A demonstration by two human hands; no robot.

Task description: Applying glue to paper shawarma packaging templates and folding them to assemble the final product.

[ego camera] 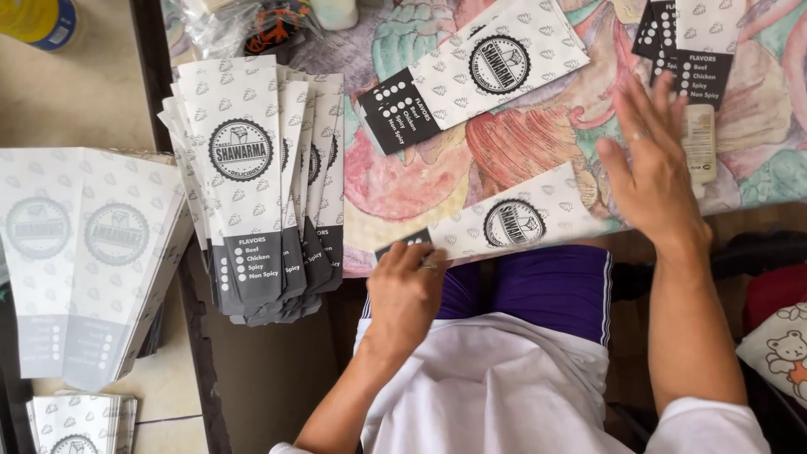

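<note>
On the desk, a printed paper sleeve lies at the near edge. The left hand pinches its dark end with curled fingers; the right hand rests flat and open on its other end. Left of the sleeve sits a fanned stack of sleeves.

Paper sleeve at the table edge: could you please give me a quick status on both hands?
Left hand fingers pinching the paper sleeve at its dark end. Right hand open, flat over the table, beside the sleeve's other end. Stacked sleeves at left, apart.
</note>
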